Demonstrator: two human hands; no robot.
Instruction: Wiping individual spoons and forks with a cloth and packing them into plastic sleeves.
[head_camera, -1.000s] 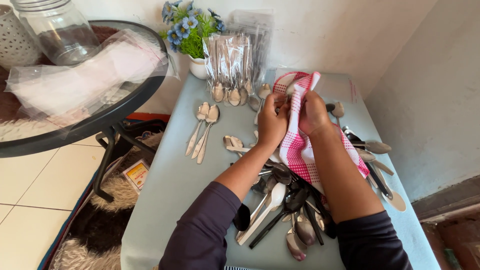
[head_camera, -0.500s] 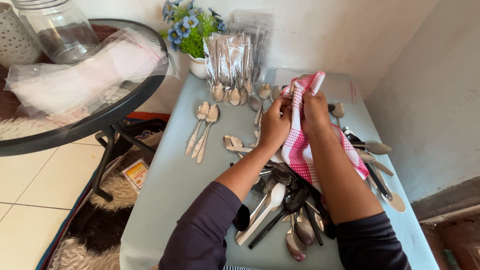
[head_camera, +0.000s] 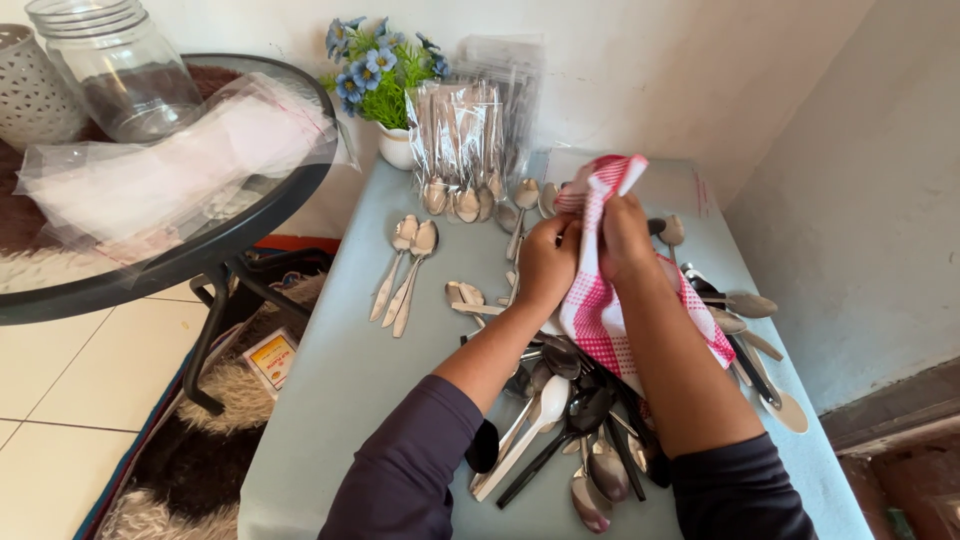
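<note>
Head view, looking down on a pale blue rectangular tabletop (head_camera: 340, 390). The left hand (head_camera: 545, 265) and right hand (head_camera: 625, 235) are both closed in a grip on a red-and-white checked cotton cloth (head_camera: 600, 310), whose upper corner now stands higher above the knuckles than a second ago, while its lower part drapes over the right forearm onto a loose heap of steel spoons and dark-handled cutlery (head_camera: 580, 430). Whether a utensil lies inside the folds cannot be told; the bunching and the hands' slight shift away from the body suggest, as a judgement, a rubbing stroke in progress. Well apart to the left lie two polished steel spoons side by side (head_camera: 405, 270), nearly touching. Beyond the hands stand clear plastic sleeves of packed spoons (head_camera: 462, 150), beside a white pot of blue artificial flowers (head_camera: 385, 75). At far left, a round glass side table (head_camera: 150, 270) carries a clear glass jar (head_camera: 115, 65).
</note>
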